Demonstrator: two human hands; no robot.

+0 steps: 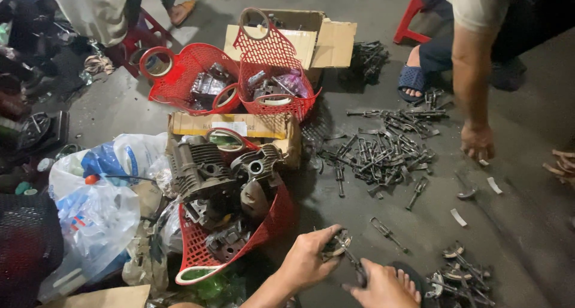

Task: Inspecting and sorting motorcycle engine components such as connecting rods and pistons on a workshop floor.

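Bottom centre: the left hand [306, 261] is curled tight around a small dark metal part [336, 243]; the right hand [383, 289], fingers closed, grips a thin dark tool [354, 266] whose far end meets that part. Beside the right hand lies the person's own bare foot [409, 284]. Three red mesh baskets are visible: one lower left of centre [272, 221] heaped with engine parts, among them a finned cylinder [194, 164], and two at upper centre [179, 74] [272, 50]. Two cardboard boxes [254, 126] [317, 38] stand among them. A scatter of dark metal rods [383, 152], too many to count, lies right of centre. A second person's hand [477, 141] hangs at upper right. Three small pale curved strips [458, 217] lie near it. Surface: bare grey concrete floor [527, 224]; a white plastic bag [99, 206] sits at left.
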